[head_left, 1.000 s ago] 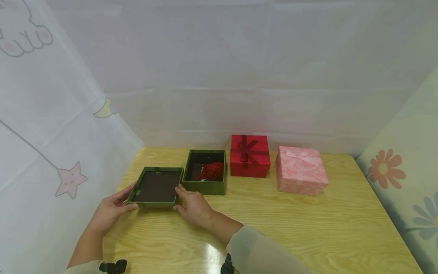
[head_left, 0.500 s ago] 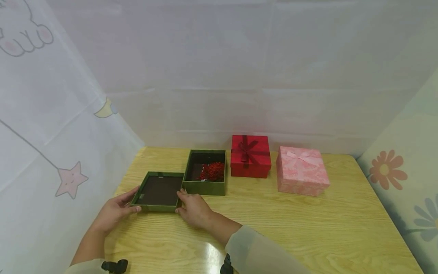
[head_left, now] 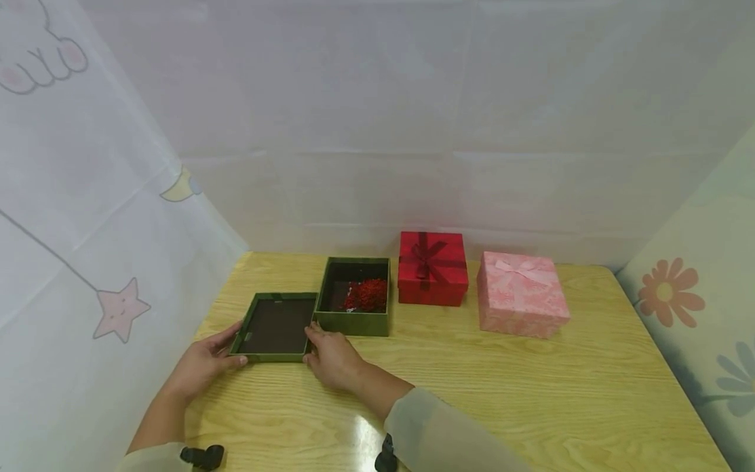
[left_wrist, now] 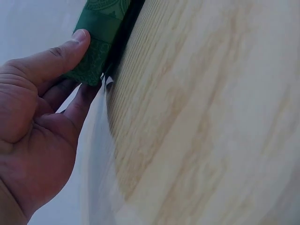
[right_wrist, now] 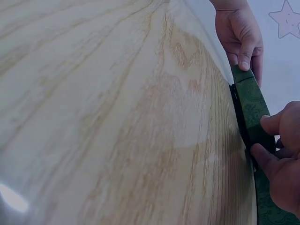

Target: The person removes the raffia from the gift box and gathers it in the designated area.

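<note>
A square green box lid [head_left: 280, 324] lies inside up, low over the table, its dark lining showing. At its near left corner my left hand [head_left: 200, 367] grips it, thumb on the front wall and fingers along the left side. The near right corner is pinched by my right hand [head_left: 336, 360]. Patterned green lid wall [left_wrist: 103, 26] and a smooth band across it show in the left wrist view. Right beside the lid stands the open green box [head_left: 354, 324], with red shredded filler [head_left: 367, 295] inside. The lid's underside is hidden.
A red gift box [head_left: 432, 269] with a dark ribbon bow stands right of the green box. Farther right is a pink gift box [head_left: 522, 292] with a pink bow. Printed white cloth [head_left: 377, 131] hangs behind and beside the wooden table [head_left: 501, 393].
Both hands have brought the green lid slightly right and toward me, lower to the table, then a touch back up. The green box and the other gift boxes stay in place.
</note>
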